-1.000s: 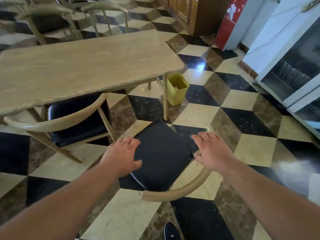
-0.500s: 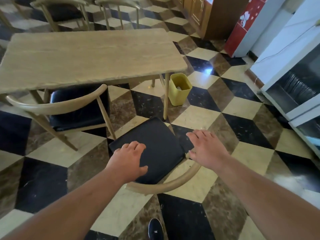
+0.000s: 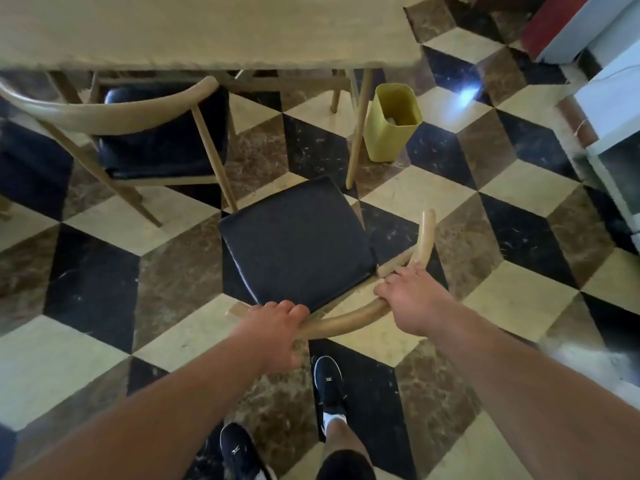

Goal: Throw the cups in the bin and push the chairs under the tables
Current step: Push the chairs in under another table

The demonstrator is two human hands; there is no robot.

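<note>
A wooden chair with a black seat (image 3: 298, 240) stands out on the floor in front of the table (image 3: 207, 29), turned slightly askew. My left hand (image 3: 270, 327) grips the left part of its curved backrest (image 3: 343, 322). My right hand (image 3: 412, 299) holds the right part of the same rail. A second chair (image 3: 162, 133) of the same kind sits at the left with its seat partly under the table. The yellow bin (image 3: 391, 123) stands on the floor by the table's right leg, with something pale inside.
A checkered marble floor runs all around. White cabinets (image 3: 613, 109) and a red panel (image 3: 550, 22) line the right side. My two dark shoes (image 3: 329, 382) are just behind the chair. The table leg (image 3: 358, 133) stands between seat and bin.
Both hands came down from hovering over the seat and closed on the chair's backrest. I stepped closer, so the table and chair now fill more of the view.
</note>
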